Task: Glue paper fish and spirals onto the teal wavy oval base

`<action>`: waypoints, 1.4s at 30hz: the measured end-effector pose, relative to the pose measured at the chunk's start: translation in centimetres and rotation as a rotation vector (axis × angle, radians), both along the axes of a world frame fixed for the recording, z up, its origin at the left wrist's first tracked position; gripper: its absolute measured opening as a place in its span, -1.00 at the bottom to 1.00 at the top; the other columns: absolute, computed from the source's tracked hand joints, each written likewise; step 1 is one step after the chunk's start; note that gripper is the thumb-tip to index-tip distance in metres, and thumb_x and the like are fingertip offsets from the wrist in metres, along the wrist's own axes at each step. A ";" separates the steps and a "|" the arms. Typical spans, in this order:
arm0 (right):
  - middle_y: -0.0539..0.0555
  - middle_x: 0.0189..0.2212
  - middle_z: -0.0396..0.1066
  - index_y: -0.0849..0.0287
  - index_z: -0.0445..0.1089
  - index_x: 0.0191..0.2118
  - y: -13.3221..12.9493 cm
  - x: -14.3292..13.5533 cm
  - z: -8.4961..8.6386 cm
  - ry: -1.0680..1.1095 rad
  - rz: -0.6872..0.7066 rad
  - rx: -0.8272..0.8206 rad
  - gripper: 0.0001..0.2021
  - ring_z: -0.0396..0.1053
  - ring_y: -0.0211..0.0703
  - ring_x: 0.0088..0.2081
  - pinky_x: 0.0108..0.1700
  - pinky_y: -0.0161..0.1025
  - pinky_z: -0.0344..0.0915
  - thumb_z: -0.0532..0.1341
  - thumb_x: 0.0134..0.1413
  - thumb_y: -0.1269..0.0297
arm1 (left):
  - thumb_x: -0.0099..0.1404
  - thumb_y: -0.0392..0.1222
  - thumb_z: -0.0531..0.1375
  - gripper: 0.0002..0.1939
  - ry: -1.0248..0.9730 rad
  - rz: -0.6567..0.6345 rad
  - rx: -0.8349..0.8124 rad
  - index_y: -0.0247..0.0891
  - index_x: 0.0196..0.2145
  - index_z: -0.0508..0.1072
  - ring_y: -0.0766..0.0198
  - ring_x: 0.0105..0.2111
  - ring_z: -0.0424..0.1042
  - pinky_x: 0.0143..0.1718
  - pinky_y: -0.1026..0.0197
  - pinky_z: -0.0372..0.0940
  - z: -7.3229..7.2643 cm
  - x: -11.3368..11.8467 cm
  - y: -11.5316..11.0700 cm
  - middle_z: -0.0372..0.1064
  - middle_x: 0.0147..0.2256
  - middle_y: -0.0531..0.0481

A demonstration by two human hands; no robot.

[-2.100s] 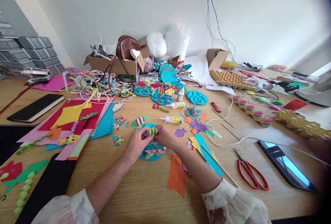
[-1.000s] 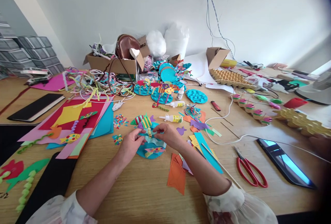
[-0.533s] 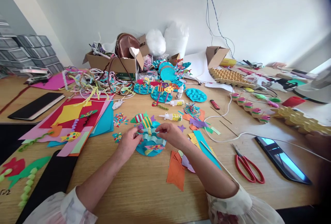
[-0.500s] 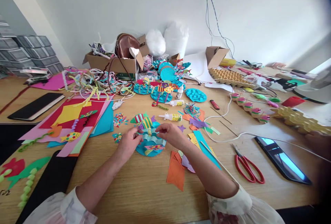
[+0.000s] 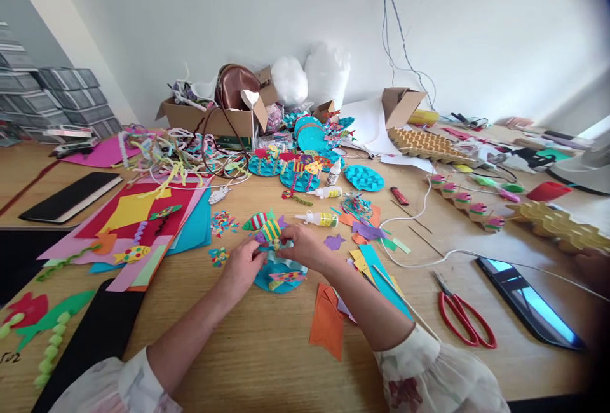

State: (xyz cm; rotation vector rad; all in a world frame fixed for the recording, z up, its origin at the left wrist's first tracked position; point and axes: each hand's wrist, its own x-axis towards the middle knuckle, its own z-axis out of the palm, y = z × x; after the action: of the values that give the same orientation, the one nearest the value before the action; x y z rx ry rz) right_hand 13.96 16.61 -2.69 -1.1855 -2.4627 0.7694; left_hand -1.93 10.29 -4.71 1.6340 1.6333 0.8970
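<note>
In front of me on the table sits a round blue paper craft (image 5: 281, 281) with pale wavy strips and a polka-dot fish on its front. A yellow-striped paper fish (image 5: 271, 230) with a purple head stands above it, beside a red-and-green striped fish (image 5: 255, 220). My left hand (image 5: 244, 268) is closed at the purple head, its fingertips pinching there. From the right, my right hand (image 5: 307, 249) pinches the same fish near its tail side, the fingers partly hiding the wavy strips. The exact grip of the fingertips is partly hidden.
Glue bottles (image 5: 320, 218) lie behind the craft, with finished blue crafts (image 5: 299, 178) further back. Red-handled scissors (image 5: 464, 318), a phone (image 5: 528, 305) and a white cable (image 5: 422, 265) are on the right. Coloured paper sheets (image 5: 188, 235) lie left. Another person's hand (image 5: 593, 267) shows at the right edge.
My right hand has moved left, from the wavy strip to the striped fish. My left hand stays near the fish's head. The view has shifted slightly.
</note>
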 end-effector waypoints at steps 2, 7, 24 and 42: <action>-0.04 -0.54 0.34 0.24 0.44 -0.47 -0.1 0.1 -0.2 0.028 -0.021 -0.019 -0.93 0.21 -0.32 -0.46 -0.42 -0.39 0.04 0.30 -0.21 0.41 | 0.11 -0.37 0.09 -0.84 0.028 -0.005 0.021 -0.29 -0.36 0.44 0.24 -0.41 0.39 -0.35 0.22 0.29 0.2 0.0 -0.1 0.38 -0.48 0.03; -0.04 -0.53 0.37 0.24 0.43 -0.47 -0.2 0.5 -0.7 0.095 -0.068 -0.077 -0.95 0.25 -0.33 -0.47 -0.42 -0.40 0.07 0.26 -0.19 0.46 | 0.14 -0.46 0.04 -0.68 0.268 -0.107 0.140 -0.21 -0.24 0.48 0.18 -0.14 0.35 -0.11 0.16 0.25 0.0 0.2 -0.7 0.35 -0.17 -0.07; -0.01 -0.49 0.42 0.21 0.42 -0.45 -0.8 0.7 -0.6 0.026 -0.114 -0.087 -0.90 0.31 -0.27 -0.43 -0.41 -0.38 0.10 0.19 -0.16 0.48 | 0.24 -0.35 0.04 -0.70 0.600 -0.310 0.231 -0.20 -0.14 0.47 0.07 -0.12 0.26 -0.09 0.06 0.20 -0.3 0.7 0.1 0.32 -0.16 -0.13; -0.01 -0.49 0.42 0.21 0.44 -0.44 -0.7 0.4 -0.5 -0.029 -0.167 -0.095 -0.91 0.29 -0.26 -0.44 -0.44 -0.37 0.07 0.19 -0.14 0.43 | 0.21 -0.41 0.04 -0.67 0.739 -0.357 0.277 -0.20 -0.13 0.45 0.10 -0.19 0.25 -0.18 0.10 0.24 -0.3 0.8 -0.2 0.33 -0.23 -0.10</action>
State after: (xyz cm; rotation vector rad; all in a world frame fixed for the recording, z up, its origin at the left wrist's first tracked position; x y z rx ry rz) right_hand 14.40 15.93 -3.20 -1.4253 -2.3359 0.8344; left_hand -1.14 10.14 -4.99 2.5607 1.6116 0.3499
